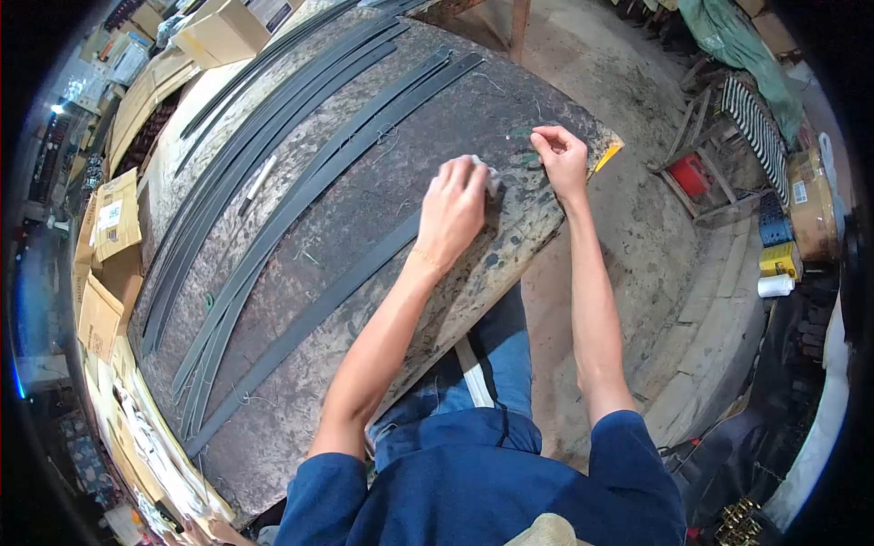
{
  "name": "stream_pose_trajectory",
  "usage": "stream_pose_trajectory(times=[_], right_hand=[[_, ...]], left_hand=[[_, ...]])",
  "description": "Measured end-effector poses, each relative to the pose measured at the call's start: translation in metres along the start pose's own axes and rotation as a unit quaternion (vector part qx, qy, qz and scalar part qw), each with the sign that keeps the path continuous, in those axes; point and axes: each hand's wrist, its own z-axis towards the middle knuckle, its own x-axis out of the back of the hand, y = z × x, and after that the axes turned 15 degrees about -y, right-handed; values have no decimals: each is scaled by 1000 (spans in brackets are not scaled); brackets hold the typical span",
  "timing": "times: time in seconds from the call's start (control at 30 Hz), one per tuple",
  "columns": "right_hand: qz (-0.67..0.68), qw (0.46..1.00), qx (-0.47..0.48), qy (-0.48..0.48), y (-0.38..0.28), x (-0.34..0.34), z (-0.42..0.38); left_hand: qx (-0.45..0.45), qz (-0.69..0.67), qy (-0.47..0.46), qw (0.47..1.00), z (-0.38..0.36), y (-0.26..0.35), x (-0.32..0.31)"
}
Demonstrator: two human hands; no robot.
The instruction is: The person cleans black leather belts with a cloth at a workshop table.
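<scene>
On the worktable, my left hand (453, 205) is closed over a crumpled whitish rag (492, 180), pressed down at the upper end of a dark grey strap (314, 318). That strap runs from under the hand to the lower left of the tabletop. My right hand (562, 164) is near the table's right corner, fingers pinched together; whatever they hold is too small to make out. Beyond my left hand, more dark straps (364, 127) lie lengthwise in loose bundles.
The stained tabletop (437, 109) carries a white marker-like stick (261, 177) and loose threads. A yellow piece (608, 155) sits at its right corner. Cardboard boxes (114, 218) line the left edge. A striped chair (754, 123) stands right. Another person's hand (205, 532) shows bottom left.
</scene>
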Motion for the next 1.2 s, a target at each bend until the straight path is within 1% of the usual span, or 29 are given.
stream_pose_trajectory(times=[0.03,0.2,0.27,0.3,0.33,0.4,0.47,0.53,0.57,0.6,0.67,0.7,0.73,0.8,0.83,0.97,1.2], right_hand=[[-1,1000,-1,0,-2,0,0],[16,1000,-25,4,-6,-1,-2],[11,1000,-26,6,-9,-1,-3],[6,1000,-24,4,-11,-2,-2],[5,1000,-23,4,-9,-2,-1],[19,1000,-20,9,-4,-1,0],[23,999,-25,1,-4,2,-1],[9,1000,-21,-7,-4,2,0],[5,1000,-21,-2,-4,1,0],[6,1000,-19,0,-5,1,2],[16,999,-29,-2,-7,0,-1],[23,999,-29,-1,-8,0,-1],[25,999,-29,0,-7,0,-1],[39,999,-27,10,-6,0,0],[40,999,-27,11,-5,0,0],[43,999,-19,0,-2,3,-1],[33,999,-17,-2,-2,2,-1]], left_hand=[[-2,18,-25,1000,4,4,-5],[4,20,-18,1000,-7,2,-6],[84,59,-70,992,-8,3,-8],[115,47,-85,989,-6,1,-9],[114,47,-83,989,-2,2,-7],[210,-14,-67,975,9,2,-5],[207,8,-63,976,21,-4,-4],[147,6,-61,987,33,-22,-12],[136,-14,-119,983,41,-27,-8],[134,-12,-118,984,49,-33,-3],[33,-62,-242,968,61,-43,4],[24,-54,-261,963,67,-46,6],[24,-52,-263,963,70,-50,7],[-24,-39,-300,953,74,-57,9],[-41,-45,-289,955,73,-59,8],[-53,-68,-281,956,68,-59,5],[-33,-19,-191,981,46,-58,-7]])
